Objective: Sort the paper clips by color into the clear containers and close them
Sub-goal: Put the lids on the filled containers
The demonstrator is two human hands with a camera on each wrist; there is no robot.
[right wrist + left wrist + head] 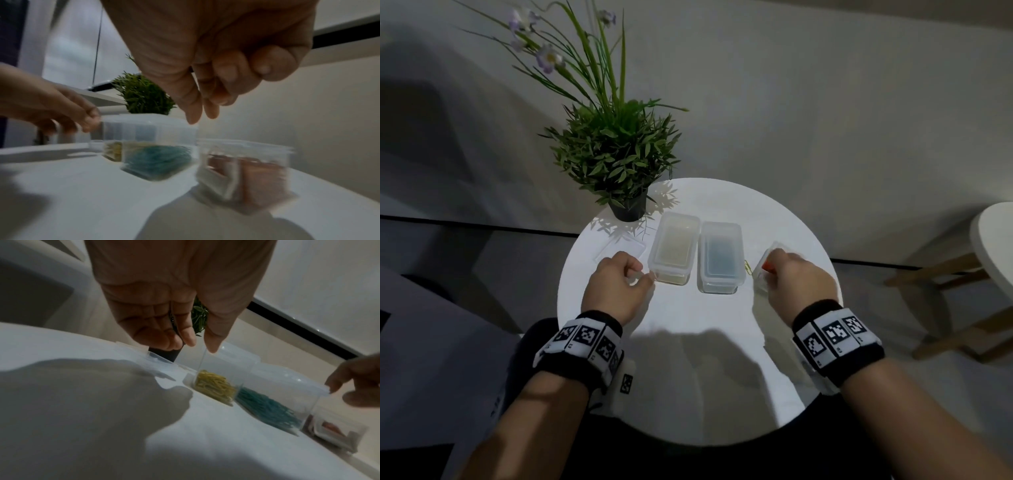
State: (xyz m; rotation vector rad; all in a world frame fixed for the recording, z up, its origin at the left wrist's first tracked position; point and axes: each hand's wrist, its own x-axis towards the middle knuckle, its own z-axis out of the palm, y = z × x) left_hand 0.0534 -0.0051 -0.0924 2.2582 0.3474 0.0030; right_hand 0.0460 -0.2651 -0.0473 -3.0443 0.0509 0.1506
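**Hands at the outer boxes, one clip loose**

The left hand [164,293] has its thumb [213,337] and forefinger close together at the near corner rim of the yellow box [675,247]; whether they pinch the rim or only touch it cannot be told. The other fingers curl loosely into the palm. The right hand [216,56] hangs over the red box [244,165], thumb and forefinger pointing down and almost together, the rest curled; the wrist view shows nothing between the tips, and it is blurred. In the head view this hand covers most of the red box, a red patch showing by its fingers.

Three clear boxes stand in a row on the round white table [688,377]: yellow clips [213,386] in the left one, blue clips [267,408] in the blue box [719,257] in the middle, red clips in the right one. The blue box has its lid on. The yellow box looks open. A loose lid [621,248] lies flat on the table left of the yellow box. One yellow clip [748,267] lies on the table between the blue and red boxes.

A potted plant [616,161] stands at the far edge behind the lid.
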